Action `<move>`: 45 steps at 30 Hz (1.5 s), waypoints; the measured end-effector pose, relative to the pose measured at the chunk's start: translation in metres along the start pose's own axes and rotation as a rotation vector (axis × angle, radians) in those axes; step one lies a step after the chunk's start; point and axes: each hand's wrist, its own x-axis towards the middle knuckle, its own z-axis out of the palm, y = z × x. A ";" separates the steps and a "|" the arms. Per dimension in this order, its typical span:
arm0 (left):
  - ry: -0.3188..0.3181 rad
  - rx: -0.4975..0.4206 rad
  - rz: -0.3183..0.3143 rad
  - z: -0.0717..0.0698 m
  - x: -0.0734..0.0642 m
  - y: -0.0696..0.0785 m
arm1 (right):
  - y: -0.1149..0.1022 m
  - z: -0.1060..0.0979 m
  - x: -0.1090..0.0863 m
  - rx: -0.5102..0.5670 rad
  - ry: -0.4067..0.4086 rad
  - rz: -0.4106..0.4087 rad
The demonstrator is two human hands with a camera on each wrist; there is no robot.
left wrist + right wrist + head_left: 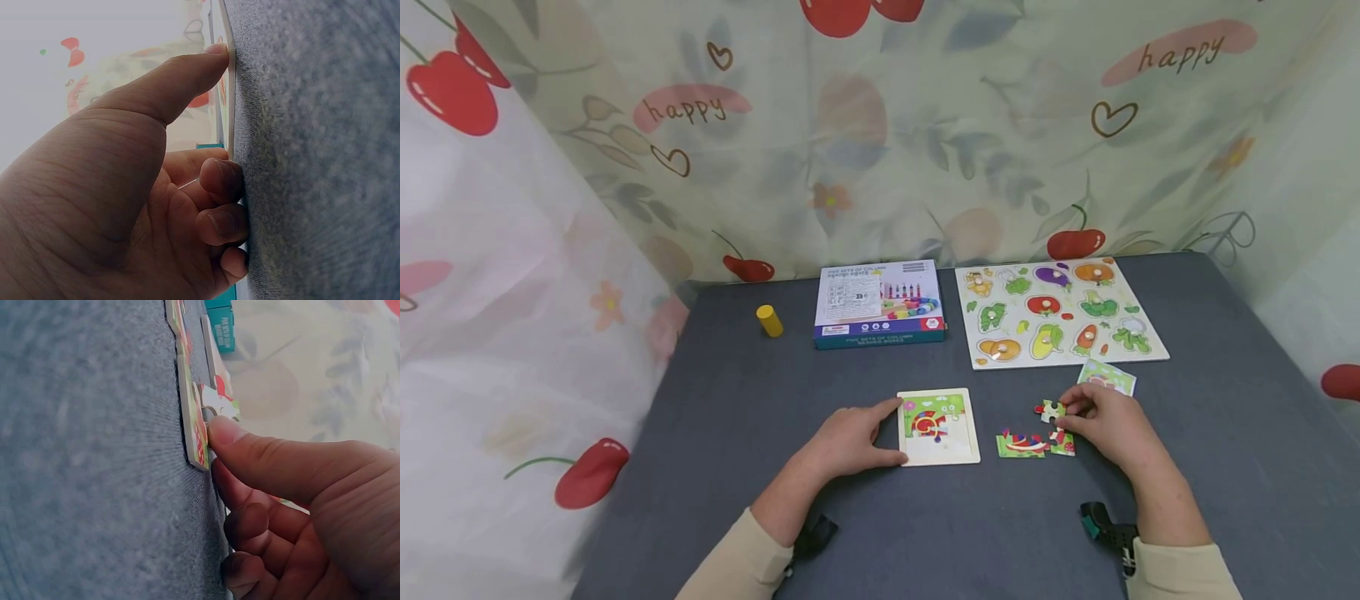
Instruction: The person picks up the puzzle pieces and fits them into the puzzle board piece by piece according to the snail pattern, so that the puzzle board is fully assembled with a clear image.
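Observation:
My left hand [850, 439] rests at the left side of a square puzzle tray [972, 427]. Its thumb and index finger, spread apart, touch the tray's rim near the two left corners; in the left wrist view, the other fingers [222, 225] bend against the cloth. Part of a colourful picture fills the tray's upper left. Between right thumb and index finger, my right hand [1105, 419] pinches a jigsaw piece [1049, 412], mostly white with red. Just below it lie a corner piece [1063, 443] and joined bottom pieces [1021, 445]. The right wrist view shows the pinched piece [215, 400] raised and tilted.
A picture card [1107, 375] lies behind my right hand, by a vegetable puzzle board [1011, 325]. Further left are a boxed bead set [880, 304] and a yellow cylinder [769, 321]. A printed curtain [910, 167] hangs behind the grey table.

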 end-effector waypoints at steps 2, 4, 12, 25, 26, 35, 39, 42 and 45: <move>0.002 0.000 -0.001 0.000 0.000 0.000 | 0.000 0.000 0.000 0.011 0.013 -0.002; 0.003 0.000 0.000 0.000 0.000 0.000 | 0.001 0.000 0.000 0.028 0.020 0.001; 0.004 0.002 0.009 0.001 0.000 -0.001 | -0.002 -0.009 -0.003 0.127 0.027 -0.027; 0.002 -0.002 0.008 -0.001 -0.001 -0.001 | -0.044 -0.049 -0.012 0.210 0.005 -0.071; 0.002 -0.005 0.007 -0.001 -0.001 0.000 | -0.048 -0.051 -0.013 0.213 0.006 -0.078; -0.005 -0.012 -0.002 -0.001 -0.001 0.000 | -0.070 -0.067 -0.016 0.233 -0.003 -0.168; -0.006 -0.014 -0.003 -0.001 -0.001 0.000 | -0.078 -0.069 -0.017 0.226 0.007 -0.243; -0.004 -0.016 -0.002 -0.001 -0.001 0.000 | -0.085 -0.069 -0.017 0.257 -0.001 -0.284; -0.003 -0.023 -0.001 -0.001 -0.002 0.000 | -0.090 -0.067 -0.016 0.308 -0.022 -0.304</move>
